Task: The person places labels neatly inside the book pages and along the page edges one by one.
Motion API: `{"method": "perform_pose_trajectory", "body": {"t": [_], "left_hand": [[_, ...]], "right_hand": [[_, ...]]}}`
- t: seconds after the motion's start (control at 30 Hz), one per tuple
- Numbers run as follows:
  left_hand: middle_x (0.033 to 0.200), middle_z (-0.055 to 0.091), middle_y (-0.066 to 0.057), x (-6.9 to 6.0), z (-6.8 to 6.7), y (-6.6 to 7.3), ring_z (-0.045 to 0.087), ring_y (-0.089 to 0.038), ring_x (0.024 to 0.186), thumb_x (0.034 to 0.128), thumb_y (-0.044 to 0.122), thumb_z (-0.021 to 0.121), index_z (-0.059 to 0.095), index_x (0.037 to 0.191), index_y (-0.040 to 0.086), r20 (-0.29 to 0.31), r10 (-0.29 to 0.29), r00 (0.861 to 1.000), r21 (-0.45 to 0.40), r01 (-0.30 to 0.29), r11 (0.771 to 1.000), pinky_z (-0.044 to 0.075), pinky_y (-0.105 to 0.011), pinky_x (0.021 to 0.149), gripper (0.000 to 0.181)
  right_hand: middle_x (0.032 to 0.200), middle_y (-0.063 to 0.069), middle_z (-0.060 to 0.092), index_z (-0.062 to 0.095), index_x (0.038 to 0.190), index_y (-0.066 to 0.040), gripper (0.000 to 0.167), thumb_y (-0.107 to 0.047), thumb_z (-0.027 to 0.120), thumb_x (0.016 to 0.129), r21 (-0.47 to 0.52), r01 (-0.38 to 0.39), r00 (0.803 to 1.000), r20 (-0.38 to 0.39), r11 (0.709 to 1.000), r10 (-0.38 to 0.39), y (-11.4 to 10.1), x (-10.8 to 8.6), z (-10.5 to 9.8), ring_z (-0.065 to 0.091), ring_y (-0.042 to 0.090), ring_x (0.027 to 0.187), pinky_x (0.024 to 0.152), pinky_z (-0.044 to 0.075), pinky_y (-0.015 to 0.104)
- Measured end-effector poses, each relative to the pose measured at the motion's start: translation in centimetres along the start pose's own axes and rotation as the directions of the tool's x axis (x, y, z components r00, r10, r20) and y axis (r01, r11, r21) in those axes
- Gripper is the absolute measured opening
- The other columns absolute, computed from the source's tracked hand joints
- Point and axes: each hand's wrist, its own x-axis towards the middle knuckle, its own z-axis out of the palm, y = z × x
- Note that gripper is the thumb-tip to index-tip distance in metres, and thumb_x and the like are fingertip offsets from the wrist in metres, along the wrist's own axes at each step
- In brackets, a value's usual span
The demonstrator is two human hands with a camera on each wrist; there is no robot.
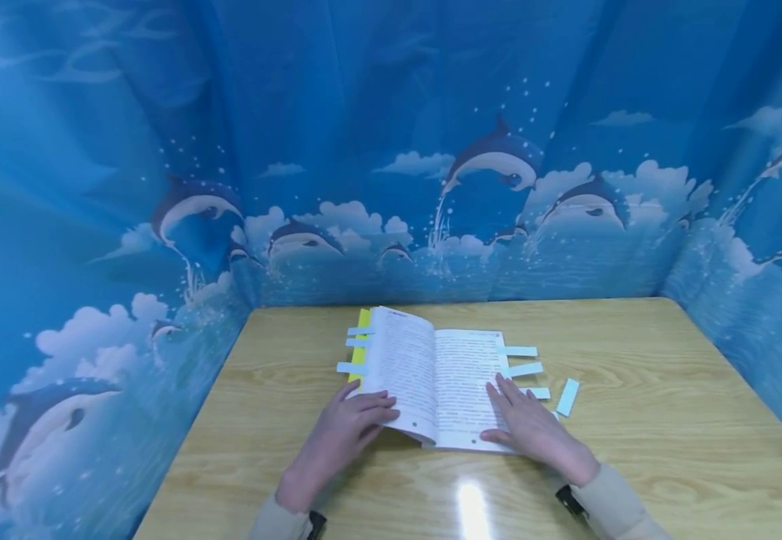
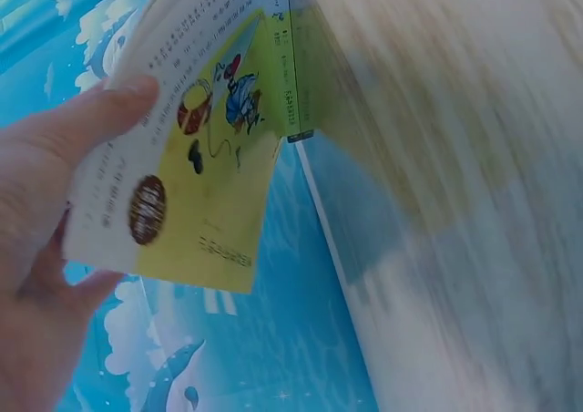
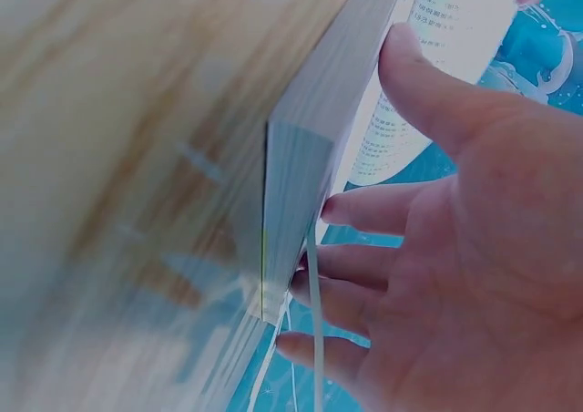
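An open book (image 1: 468, 375) with printed pages lies on the table, its left side lifted. My left hand (image 1: 350, 424) holds the lower left edge of the book. In the left wrist view, the left thumb lies on the lifted pages and yellow illustrated cover (image 2: 214, 239), with fingers behind. My right hand (image 1: 535, 424) rests on the lower right page, fingers spread. The right wrist view shows its fingertips along the thick page block (image 3: 310, 166). Pale blue tabs (image 1: 350, 368) stick out from the left side, and further tabs (image 1: 525, 369) from the right side.
A loose pale blue strip (image 1: 568, 397) lies on the wooden table (image 1: 667, 420) right of the book. Behind and beside the table hangs a blue curtain (image 1: 377, 135) printed with dolphins. Light reflects off the table's near part.
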Motion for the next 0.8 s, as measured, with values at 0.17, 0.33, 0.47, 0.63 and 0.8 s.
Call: {"method": "perform_pose_trajectory", "body": {"t": [0.17, 0.33, 0.47, 0.63, 0.8], "left_hand": [[0.108, 0.077, 0.005, 0.6, -0.1, -0.1, 0.071, -0.011, 0.103, 0.0672, 0.010, 0.091, 0.079, 0.098, 0.020, -0.146, 0.119, 0.982, 0.019, -0.117, 0.993, 0.046, -0.055, 0.106, 0.035], [0.103, 0.077, 0.008, 1.6, -0.1, 0.1, 0.071, -0.009, 0.102, 0.0686, 0.015, 0.091, 0.079, 0.096, 0.021, -0.198, 0.171, 0.965, 0.052, -0.164, 0.985, 0.043, -0.057, 0.109, 0.030], [0.101, 0.077, 0.014, 2.7, 0.1, 0.5, 0.069, -0.008, 0.106, 0.0685, 0.018, 0.092, 0.080, 0.095, 0.024, -0.191, 0.203, 0.960, 0.109, -0.185, 0.977, 0.038, -0.054, 0.115, 0.030], [0.102, 0.076, 0.015, 4.0, 0.2, 1.0, 0.066, -0.009, 0.115, 0.0705, 0.022, 0.091, 0.078, 0.094, 0.025, -0.181, 0.285, 0.941, 0.217, -0.245, 0.945, 0.036, -0.053, 0.117, 0.027], [0.115, 0.074, 0.007, 4.6, 0.4, 1.7, 0.063, -0.014, 0.121, 0.0734, 0.023, 0.088, 0.076, 0.109, 0.023, -0.218, 0.297, 0.930, 0.225, -0.249, 0.942, 0.034, -0.055, 0.118, 0.037]], "right_hand": [[0.158, 0.034, 0.027, 0.041, 0.148, 0.010, 0.082, -0.041, 0.072, 0.091, 0.013, 0.007, 1.000, -0.021, 1.000, -0.007, -0.1, -0.1, 0.0, 0.030, 0.051, 0.144, 0.116, 0.027, 0.067], [0.158, 0.032, 0.031, 0.039, 0.150, 0.008, 0.085, -0.041, 0.074, 0.090, 0.104, 0.055, 0.998, -0.028, 0.993, -0.052, -0.9, 0.1, 0.2, 0.030, 0.051, 0.145, 0.117, 0.026, 0.066], [0.158, 0.029, 0.032, 0.036, 0.153, 0.006, 0.087, -0.043, 0.072, 0.092, 0.172, 0.097, 0.995, -0.030, 0.980, -0.093, -2.0, 0.3, 0.4, 0.031, 0.049, 0.145, 0.116, 0.029, 0.064], [0.160, 0.027, 0.030, 0.028, 0.157, 0.003, 0.091, -0.049, 0.068, 0.093, 0.270, 0.129, 0.990, 0.017, 0.954, -0.139, -3.5, 0.8, 1.0, 0.031, 0.047, 0.146, 0.117, 0.029, 0.062], [0.158, 0.031, 0.031, 0.025, 0.158, 0.003, 0.094, -0.049, 0.069, 0.093, 0.285, 0.144, 0.987, 0.028, 0.947, -0.159, -4.7, 1.3, 1.6, 0.033, 0.049, 0.145, 0.117, 0.026, 0.066]]}}
